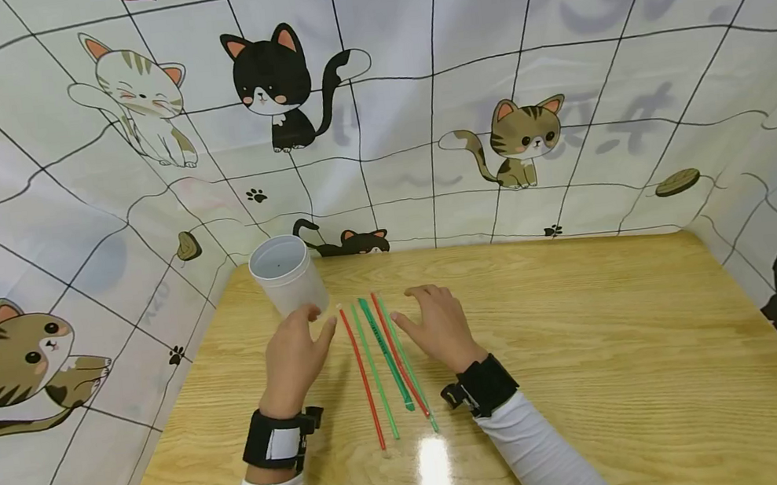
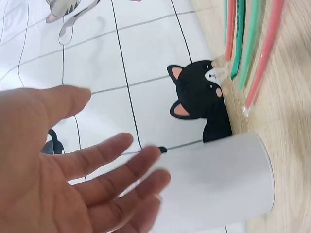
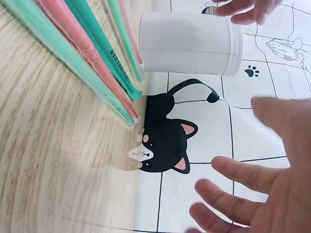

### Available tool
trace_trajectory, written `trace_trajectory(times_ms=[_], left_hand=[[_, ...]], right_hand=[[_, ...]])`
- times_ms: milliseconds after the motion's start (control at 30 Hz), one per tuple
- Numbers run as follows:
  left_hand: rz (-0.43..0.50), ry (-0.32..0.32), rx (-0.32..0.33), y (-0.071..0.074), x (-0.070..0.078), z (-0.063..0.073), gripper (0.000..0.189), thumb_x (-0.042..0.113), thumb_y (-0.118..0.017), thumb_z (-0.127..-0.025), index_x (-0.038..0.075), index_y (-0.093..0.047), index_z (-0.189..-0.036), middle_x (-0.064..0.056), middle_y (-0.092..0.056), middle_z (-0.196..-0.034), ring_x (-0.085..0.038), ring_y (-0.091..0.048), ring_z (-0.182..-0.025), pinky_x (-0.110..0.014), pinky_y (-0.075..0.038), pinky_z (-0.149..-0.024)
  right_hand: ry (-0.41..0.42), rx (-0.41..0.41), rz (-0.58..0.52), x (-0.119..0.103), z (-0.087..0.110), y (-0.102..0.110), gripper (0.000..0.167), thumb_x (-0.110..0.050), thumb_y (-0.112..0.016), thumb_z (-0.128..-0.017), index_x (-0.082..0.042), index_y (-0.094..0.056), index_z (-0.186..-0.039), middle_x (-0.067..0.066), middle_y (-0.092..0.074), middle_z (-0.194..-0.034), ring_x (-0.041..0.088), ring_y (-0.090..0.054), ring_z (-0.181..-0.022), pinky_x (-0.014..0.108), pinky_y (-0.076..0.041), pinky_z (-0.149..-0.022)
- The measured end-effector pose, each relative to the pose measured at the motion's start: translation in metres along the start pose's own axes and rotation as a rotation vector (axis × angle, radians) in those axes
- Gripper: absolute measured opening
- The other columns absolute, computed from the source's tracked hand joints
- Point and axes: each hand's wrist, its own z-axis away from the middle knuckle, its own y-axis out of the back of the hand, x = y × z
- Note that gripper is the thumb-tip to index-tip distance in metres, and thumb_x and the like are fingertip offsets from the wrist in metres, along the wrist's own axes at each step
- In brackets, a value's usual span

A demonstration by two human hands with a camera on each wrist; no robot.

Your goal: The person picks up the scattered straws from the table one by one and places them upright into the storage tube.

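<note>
Several wrapped drinking straws, red and green, lie side by side on the table between the hands. Among them are a red straw (image 1: pixel 363 379) at the left, a darker green straw (image 1: pixel 386 353) in the middle and a light green straw (image 1: pixel 409 367) at the right. My left hand (image 1: pixel 294 357) is over the table in front of a white plastic cup (image 1: pixel 293 280), its fingers loosely bent and nothing in them. To the right of the straws is my right hand (image 1: pixel 440 328), thumb toward them, also holding nothing. In the left wrist view the cup (image 2: pixel 214 182) appears beyond the fingertips.
The wooden table (image 1: pixel 584 348) extends to the right of the straws. A white cloth (image 1: pixel 403 114) with grid lines and cartoon cats hangs behind and at both sides. The cup stands upright near the table's back left corner.
</note>
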Motion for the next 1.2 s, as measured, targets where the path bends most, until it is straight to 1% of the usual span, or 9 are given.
trace_trajectory(times_ms=[100, 167, 267, 400, 567, 767, 933, 1100, 1200], left_hand=[[0.026, -0.011, 0.013, -0.004, 0.005, 0.002, 0.028, 0.034, -0.063, -0.099, 0.006, -0.067, -0.100, -0.011, -0.072, -0.089, -0.021, -0.063, -0.066, -0.036, -0.049, -0.055], [0.034, -0.021, 0.016, -0.007, 0.008, 0.002, 0.024, 0.031, -0.063, -0.099, 0.009, -0.065, -0.092, -0.007, -0.068, -0.079, -0.016, -0.054, -0.056, -0.031, -0.041, -0.049], [0.022, -0.048, 0.012, -0.012, 0.011, 0.004, 0.022, 0.028, -0.065, -0.098, 0.011, -0.062, -0.085, -0.003, -0.062, -0.069, -0.012, -0.046, -0.050, -0.027, -0.035, -0.045], [0.008, -0.068, -0.003, -0.018, 0.014, 0.006, 0.024, 0.028, -0.065, -0.097, 0.012, -0.060, -0.081, -0.001, -0.057, -0.065, -0.012, -0.044, -0.051, -0.027, -0.034, -0.046], [0.005, -0.065, -0.031, -0.022, 0.016, 0.006, 0.027, 0.028, -0.065, -0.097, 0.013, -0.058, -0.077, 0.000, -0.052, -0.062, -0.012, -0.043, -0.051, -0.027, -0.032, -0.046], [0.000, -0.060, -0.046, -0.026, 0.016, 0.007, 0.027, 0.027, -0.065, -0.097, 0.013, -0.056, -0.076, 0.001, -0.049, -0.061, -0.012, -0.042, -0.051, -0.026, -0.030, -0.045], [0.014, -0.066, -0.051, -0.028, 0.018, 0.007, 0.028, 0.027, -0.065, -0.098, 0.013, -0.056, -0.076, 0.001, -0.048, -0.059, -0.011, -0.042, -0.049, -0.027, -0.029, -0.045], [0.008, -0.064, -0.068, -0.030, 0.019, 0.006, 0.027, 0.028, -0.066, -0.097, 0.013, -0.056, -0.077, 0.001, -0.050, -0.058, -0.011, -0.043, -0.048, -0.027, -0.031, -0.046], [0.010, -0.063, -0.076, -0.030, 0.021, 0.005, 0.028, 0.029, -0.066, -0.097, 0.014, -0.056, -0.076, 0.002, -0.049, -0.059, -0.011, -0.043, -0.048, -0.027, -0.031, -0.045]], right_hand=[[-0.010, 0.025, -0.018, 0.000, 0.001, -0.001, 0.043, -0.039, -0.066, -0.097, -0.006, -0.066, -0.125, 0.015, -0.069, -0.116, 0.032, -0.064, -0.102, 0.045, -0.052, -0.083], [-0.019, 0.018, -0.017, 0.001, 0.001, -0.002, 0.039, -0.038, -0.066, -0.097, -0.007, -0.068, -0.121, 0.012, -0.071, -0.104, 0.025, -0.064, -0.084, 0.037, -0.050, -0.071], [-0.031, -0.007, -0.022, 0.002, 0.002, -0.004, 0.037, -0.037, -0.065, -0.098, -0.006, -0.068, -0.119, 0.007, -0.070, -0.095, 0.016, -0.058, -0.069, 0.030, -0.045, -0.062], [-0.032, -0.024, -0.029, 0.004, 0.002, -0.008, 0.034, -0.034, -0.065, -0.099, -0.005, -0.068, -0.117, 0.006, -0.068, -0.089, 0.013, -0.052, -0.062, 0.028, -0.040, -0.058], [-0.039, -0.043, -0.039, 0.005, 0.003, -0.014, 0.031, -0.030, -0.068, -0.097, -0.004, -0.069, -0.114, 0.005, -0.066, -0.083, 0.012, -0.049, -0.058, 0.026, -0.038, -0.055], [-0.030, -0.072, -0.028, 0.007, 0.002, -0.023, 0.024, -0.025, -0.071, -0.094, -0.005, -0.069, -0.108, 0.003, -0.066, -0.077, 0.010, -0.051, -0.057, 0.025, -0.040, -0.056], [-0.051, -0.093, -0.029, 0.007, -0.002, -0.025, 0.022, -0.021, -0.073, -0.093, -0.004, -0.069, -0.105, 0.003, -0.066, -0.076, 0.011, -0.055, -0.060, 0.027, -0.043, -0.058], [-0.053, -0.122, 0.003, 0.003, -0.011, -0.029, 0.014, -0.019, -0.074, -0.092, -0.007, -0.067, -0.089, 0.004, -0.061, -0.072, 0.012, -0.050, -0.059, 0.026, -0.038, -0.057], [-0.074, -0.156, 0.022, 0.002, -0.015, -0.032, 0.021, -0.015, -0.074, -0.091, -0.009, -0.061, -0.076, 0.001, -0.050, -0.064, 0.012, -0.042, -0.054, 0.026, -0.032, -0.054]])
